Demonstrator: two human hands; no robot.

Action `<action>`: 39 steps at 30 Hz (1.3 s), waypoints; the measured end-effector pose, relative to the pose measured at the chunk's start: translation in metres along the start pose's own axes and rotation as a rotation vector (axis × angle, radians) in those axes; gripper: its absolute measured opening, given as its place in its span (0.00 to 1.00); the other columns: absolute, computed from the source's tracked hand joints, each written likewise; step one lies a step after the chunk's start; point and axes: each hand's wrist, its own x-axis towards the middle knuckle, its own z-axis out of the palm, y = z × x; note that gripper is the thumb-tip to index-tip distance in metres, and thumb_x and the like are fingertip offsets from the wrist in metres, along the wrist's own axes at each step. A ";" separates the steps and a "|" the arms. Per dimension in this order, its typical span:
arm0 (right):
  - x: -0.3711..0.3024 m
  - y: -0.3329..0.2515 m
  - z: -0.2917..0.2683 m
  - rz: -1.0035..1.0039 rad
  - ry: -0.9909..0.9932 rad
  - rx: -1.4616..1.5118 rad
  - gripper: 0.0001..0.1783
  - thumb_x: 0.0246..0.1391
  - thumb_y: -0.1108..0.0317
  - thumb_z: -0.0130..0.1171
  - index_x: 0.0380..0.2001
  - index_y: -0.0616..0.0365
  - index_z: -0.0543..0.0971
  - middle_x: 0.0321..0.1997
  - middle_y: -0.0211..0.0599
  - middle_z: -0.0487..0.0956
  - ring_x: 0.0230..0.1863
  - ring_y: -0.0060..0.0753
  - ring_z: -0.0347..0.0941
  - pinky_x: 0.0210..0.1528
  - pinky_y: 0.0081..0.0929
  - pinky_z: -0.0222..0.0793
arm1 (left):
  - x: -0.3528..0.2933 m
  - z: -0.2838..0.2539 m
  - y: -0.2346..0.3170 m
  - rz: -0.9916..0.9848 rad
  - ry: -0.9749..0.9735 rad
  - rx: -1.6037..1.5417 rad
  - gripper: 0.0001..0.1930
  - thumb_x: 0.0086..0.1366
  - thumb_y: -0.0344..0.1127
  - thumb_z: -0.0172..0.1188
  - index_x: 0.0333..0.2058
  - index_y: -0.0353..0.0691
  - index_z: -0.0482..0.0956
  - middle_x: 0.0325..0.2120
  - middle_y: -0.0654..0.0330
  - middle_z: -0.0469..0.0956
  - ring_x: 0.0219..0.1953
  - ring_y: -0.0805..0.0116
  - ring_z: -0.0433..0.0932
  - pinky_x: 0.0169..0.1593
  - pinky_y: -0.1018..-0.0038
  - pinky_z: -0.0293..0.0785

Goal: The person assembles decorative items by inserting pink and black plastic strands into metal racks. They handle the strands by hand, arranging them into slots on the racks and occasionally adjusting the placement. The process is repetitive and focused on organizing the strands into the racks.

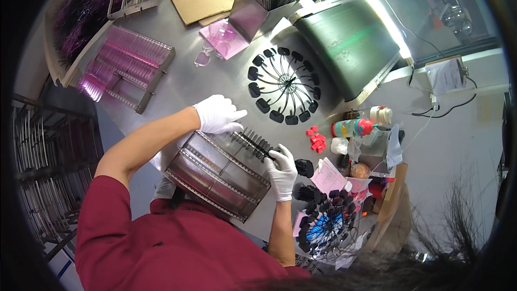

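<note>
metal rack [215,175] steadied by left hand [218,114]; right hand [282,170] pinches black clip [267,154].

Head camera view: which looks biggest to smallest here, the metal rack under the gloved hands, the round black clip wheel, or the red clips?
1. Metal rack, though it sits nearest the camera, which may inflate it.
2. Round black clip wheel.
3. Red clips, clearly smallest.

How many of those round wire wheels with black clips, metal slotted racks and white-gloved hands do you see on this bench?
Round wire wheels with black clips: 2, one above the hands and one by the right forearm.
Metal slotted racks: 2, one under the hands and one with pink pieces.
White-gloved hands: 2, left hand and right hand.
Total: 6
</note>
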 end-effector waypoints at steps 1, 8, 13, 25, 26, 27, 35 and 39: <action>-0.001 0.008 0.004 0.044 0.023 0.118 0.16 0.52 0.75 0.77 0.46 0.55 0.90 0.64 0.49 0.80 0.53 0.30 0.83 0.49 0.25 0.80 | 0.007 0.001 0.000 -0.053 -0.069 -0.024 0.21 0.74 0.56 0.56 0.54 0.48 0.82 0.35 0.52 0.84 0.38 0.48 0.84 0.44 0.55 0.80; -0.005 -0.001 -0.002 -0.207 -0.015 -0.245 0.24 0.49 0.77 0.78 0.52 0.52 0.89 0.64 0.47 0.81 0.46 0.29 0.84 0.44 0.24 0.79 | 0.001 -0.005 -0.021 -0.104 -0.102 -0.087 0.24 0.78 0.59 0.49 0.50 0.47 0.83 0.32 0.48 0.86 0.37 0.42 0.85 0.43 0.50 0.80; -0.018 0.011 -0.028 -0.123 -0.023 -0.238 0.30 0.50 0.78 0.79 0.58 0.55 0.87 0.67 0.49 0.80 0.55 0.35 0.84 0.55 0.26 0.79 | -0.014 0.003 -0.005 -0.050 0.138 0.035 0.30 0.73 0.57 0.59 0.62 0.41 0.77 0.47 0.53 0.81 0.51 0.52 0.81 0.54 0.57 0.77; -0.014 0.006 -0.022 -0.173 -0.119 -0.323 0.28 0.47 0.77 0.79 0.55 0.53 0.88 0.68 0.51 0.80 0.52 0.39 0.87 0.51 0.29 0.82 | 0.033 0.028 0.087 0.291 0.267 -0.103 0.33 0.58 0.53 0.74 0.57 0.41 0.79 0.48 0.56 0.78 0.52 0.58 0.79 0.54 0.61 0.75; -0.018 0.008 -0.024 -0.200 -0.110 -0.359 0.29 0.47 0.76 0.79 0.56 0.52 0.88 0.69 0.51 0.79 0.53 0.41 0.87 0.52 0.30 0.83 | 0.029 0.030 0.083 0.291 0.261 -0.086 0.33 0.58 0.53 0.74 0.58 0.41 0.79 0.49 0.56 0.78 0.52 0.58 0.79 0.55 0.61 0.75; -0.021 0.010 -0.026 -0.229 -0.102 -0.394 0.30 0.47 0.76 0.79 0.56 0.51 0.88 0.70 0.50 0.79 0.54 0.42 0.87 0.53 0.32 0.83 | 0.028 0.031 0.081 0.290 0.256 -0.069 0.34 0.59 0.53 0.74 0.59 0.40 0.78 0.50 0.56 0.78 0.53 0.58 0.79 0.55 0.61 0.75; -0.044 0.050 -0.036 -0.263 -0.022 -0.367 0.42 0.60 0.72 0.71 0.76 0.58 0.67 0.75 0.60 0.71 0.63 0.60 0.79 0.63 0.46 0.76 | 0.028 0.032 0.098 0.309 0.305 -0.076 0.40 0.58 0.54 0.73 0.67 0.43 0.75 0.66 0.52 0.74 0.69 0.51 0.72 0.71 0.52 0.66; -0.050 0.046 -0.027 0.061 -0.014 -0.319 0.50 0.60 0.69 0.72 0.80 0.58 0.58 0.70 0.60 0.75 0.62 0.62 0.78 0.64 0.47 0.75 | 0.039 0.039 0.123 0.395 0.422 -0.113 0.40 0.57 0.53 0.73 0.68 0.47 0.74 0.68 0.54 0.73 0.70 0.51 0.71 0.73 0.50 0.65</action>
